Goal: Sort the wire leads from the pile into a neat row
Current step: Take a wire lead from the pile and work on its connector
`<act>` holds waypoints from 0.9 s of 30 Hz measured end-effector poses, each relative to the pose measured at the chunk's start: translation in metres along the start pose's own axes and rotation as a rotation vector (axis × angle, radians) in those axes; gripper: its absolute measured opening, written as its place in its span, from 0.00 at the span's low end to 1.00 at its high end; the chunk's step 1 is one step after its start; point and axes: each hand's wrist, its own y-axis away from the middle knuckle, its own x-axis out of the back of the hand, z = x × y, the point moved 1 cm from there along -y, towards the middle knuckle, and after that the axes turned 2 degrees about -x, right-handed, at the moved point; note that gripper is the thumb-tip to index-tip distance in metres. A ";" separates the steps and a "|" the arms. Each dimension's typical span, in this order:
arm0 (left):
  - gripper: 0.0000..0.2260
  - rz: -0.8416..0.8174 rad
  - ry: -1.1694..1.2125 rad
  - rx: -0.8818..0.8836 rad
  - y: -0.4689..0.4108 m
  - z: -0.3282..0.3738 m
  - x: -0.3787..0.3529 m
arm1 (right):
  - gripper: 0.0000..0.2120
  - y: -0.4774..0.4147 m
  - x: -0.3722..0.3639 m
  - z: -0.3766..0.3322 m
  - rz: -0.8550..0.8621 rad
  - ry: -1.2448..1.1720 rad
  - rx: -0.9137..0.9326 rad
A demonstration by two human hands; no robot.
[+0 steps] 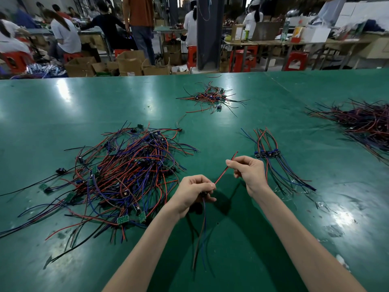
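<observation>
Red and black insulation is running taut between our hands: we are holding one wire lead (223, 173) just above the table (63, 106), between the pile (130, 173) on our left and the row (268, 153) on our right. Our left hand (195, 190) is pinching the lead where its small component seems to be sitting, though the curled fingers (207, 185) are hiding it, and blue and dark tails are dangling below. Our right hand (249, 172) is pinching the red-black pair near its free end.

We are judging the lead to be very light, limp and apt to snag on its neighbours, so gripping at the component looks safest. The row is holding a few leads, components side by side, wires fanning both ways.

The table is wearing a glossy green mat that is reflecting ceiling lights. A smaller tangle (210, 96) and a larger heap (362, 121) are lying farther off. Beyond, people (65, 36) are sitting at other tables among cardboard boxes (130, 62) and red stools (239, 60).
</observation>
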 end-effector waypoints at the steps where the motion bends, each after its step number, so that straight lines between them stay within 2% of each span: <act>1: 0.08 -0.003 -0.006 0.001 0.001 0.000 0.000 | 0.09 -0.002 0.002 0.000 0.016 0.002 0.005; 8: 0.08 -0.016 -0.031 0.008 0.000 -0.001 -0.001 | 0.08 -0.005 0.011 -0.003 0.084 0.056 0.045; 10: 0.08 -0.023 -0.033 0.005 0.000 -0.001 0.001 | 0.09 -0.004 0.011 -0.004 0.075 0.004 0.016; 19: 0.09 -0.050 -0.045 -0.005 0.000 -0.001 0.003 | 0.11 -0.002 0.006 -0.015 -0.018 -0.468 -0.366; 24: 0.07 -0.074 -0.057 -0.001 0.002 0.001 0.002 | 0.12 0.000 0.007 -0.012 -0.070 -0.737 -0.644; 25: 0.07 -0.077 -0.054 0.004 0.002 0.001 0.001 | 0.12 0.000 0.008 -0.012 -0.061 -0.707 -0.627; 27: 0.08 -0.077 -0.030 0.018 0.002 0.001 0.000 | 0.11 -0.002 0.010 -0.012 -0.002 -0.502 -0.461</act>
